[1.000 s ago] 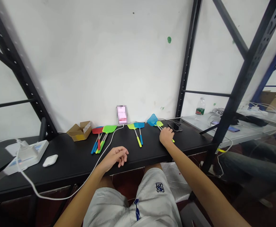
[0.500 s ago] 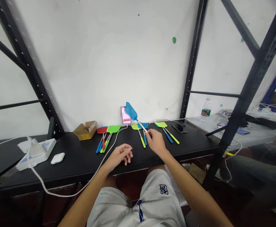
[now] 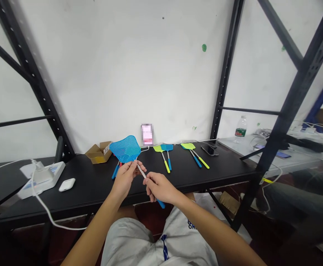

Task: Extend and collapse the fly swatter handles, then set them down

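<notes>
A blue fly swatter (image 3: 126,148) with a metal shaft is held tilted in front of me, over the table's front edge. My left hand (image 3: 125,178) grips it where the mesh head joins the shaft. Farther down, my right hand (image 3: 158,187) is closed around the shaft, and the blue handle end pokes out below it. Behind the raised mesh, a group of swatters (image 3: 115,171) is mostly hidden. A yellow-green swatter (image 3: 163,159) and another blue swatter (image 3: 168,155) lie to the right, heads touching. Beyond them rests a further pair of swatters (image 3: 192,152).
A phone (image 3: 147,134) with a lit, blurred screen leans on the wall; a dark phone (image 3: 209,149) lies right. To the left are an open cardboard box (image 3: 98,153), a white earbud case (image 3: 67,184) and a power strip (image 3: 43,180) with a cable. Black shelf posts (image 3: 225,70) flank the table.
The blue swatter has come down and left, toward me, its head now over the left group. My left hand has taken hold near its head; my right hand has moved down-left with it.
</notes>
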Tool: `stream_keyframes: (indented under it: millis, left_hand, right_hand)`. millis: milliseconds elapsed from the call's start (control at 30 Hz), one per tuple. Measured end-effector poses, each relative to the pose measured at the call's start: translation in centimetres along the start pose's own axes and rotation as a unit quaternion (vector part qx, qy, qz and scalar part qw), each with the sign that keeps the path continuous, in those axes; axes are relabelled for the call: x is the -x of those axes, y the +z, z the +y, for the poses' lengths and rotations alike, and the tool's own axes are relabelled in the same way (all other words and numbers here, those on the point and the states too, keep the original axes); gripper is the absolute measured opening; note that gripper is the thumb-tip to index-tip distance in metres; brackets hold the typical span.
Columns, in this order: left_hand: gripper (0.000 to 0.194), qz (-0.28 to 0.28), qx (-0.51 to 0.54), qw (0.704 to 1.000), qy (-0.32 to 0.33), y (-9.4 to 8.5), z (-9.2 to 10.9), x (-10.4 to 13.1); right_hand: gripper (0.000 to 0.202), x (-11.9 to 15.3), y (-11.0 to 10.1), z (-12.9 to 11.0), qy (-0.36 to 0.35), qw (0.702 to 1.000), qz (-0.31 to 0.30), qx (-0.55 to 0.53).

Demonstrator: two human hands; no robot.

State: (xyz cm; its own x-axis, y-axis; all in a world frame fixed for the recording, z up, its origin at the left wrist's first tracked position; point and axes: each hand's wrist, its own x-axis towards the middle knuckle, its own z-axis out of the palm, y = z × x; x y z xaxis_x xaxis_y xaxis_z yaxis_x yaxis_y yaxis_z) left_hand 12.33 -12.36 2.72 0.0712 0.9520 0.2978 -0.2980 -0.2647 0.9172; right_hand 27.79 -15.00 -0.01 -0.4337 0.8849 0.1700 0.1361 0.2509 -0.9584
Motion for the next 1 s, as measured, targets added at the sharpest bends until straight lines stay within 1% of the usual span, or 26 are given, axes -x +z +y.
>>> stream_keyframes:
  millis: [67, 100, 167, 267, 367, 467, 567, 667, 767, 833, 933, 1000]
  left_hand:
    - [0.029, 0.019, 0.05, 0.998, -0.013, 0.2, -0.3, -0.1]
    - [0.028, 0.027, 0.081, 0.996, -0.021, 0.3, -0.5, -0.1]
    - [0.026, 0.042, 0.134, 0.99, -0.035, 0.5, -1.0, -0.2]
    - [0.022, 0.059, 0.166, 0.983, -0.04, 0.9, -1.9, -0.2]
    - [0.022, 0.067, 0.154, 0.985, -0.043, 1.2, -2.8, 0.0]
    - [0.025, 0.08, 0.117, 0.989, -0.042, 1.4, -3.4, 0.1]
    - [0.028, 0.088, 0.095, 0.991, -0.04, 1.5, -3.4, 0.2]
    - [0.03, 0.082, 0.093, 0.991, -0.046, 1.7, -3.2, 0.3]
    - [0.03, 0.071, 0.092, 0.992, -0.05, 1.8, -3.0, 0.4]
    - [0.029, 0.06, 0.087, 0.993, -0.044, 1.8, -3.0, 0.3]
    - [0.029, 0.023, 0.065, 0.997, -0.045, 1.4, -2.8, 0.1]
    - [0.03, -0.017, 0.036, 0.997, -0.062, 1.0, -2.4, -0.1]
  right_hand:
    - [0.014, -0.3, 0.5, 0.5, 0.019, 0.999, -0.003, -0.031]
    - [0.014, -0.5, 0.8, 0.9, 0.026, 0.999, 0.005, -0.039]
    - [0.017, -0.9, 1.5, 1.7, 0.029, 0.998, 0.033, -0.041]
    - [0.019, -1.1, 3.1, 3.0, 0.034, 0.997, 0.068, -0.035]
    - [0.02, -1.0, 4.6, 3.8, 0.05, 0.995, 0.07, -0.051]
    - [0.022, -0.9, 5.6, 4.2, 0.055, 0.994, 0.076, -0.065]
    - [0.023, -0.9, 6.1, 4.5, 0.048, 0.993, 0.089, -0.067]
    - [0.024, -1.0, 6.5, 4.9, 0.039, 0.992, 0.103, -0.062]
    - [0.024, -1.0, 6.7, 5.0, 0.033, 0.991, 0.113, -0.061]
    - [0.024, -1.0, 6.4, 4.8, 0.029, 0.992, 0.108, -0.063]
    - [0.026, -1.0, 5.0, 4.1, 0.016, 0.996, 0.082, -0.043]
    - [0.03, -1.1, 3.6, 3.4, 0.015, 0.996, 0.083, -0.03]
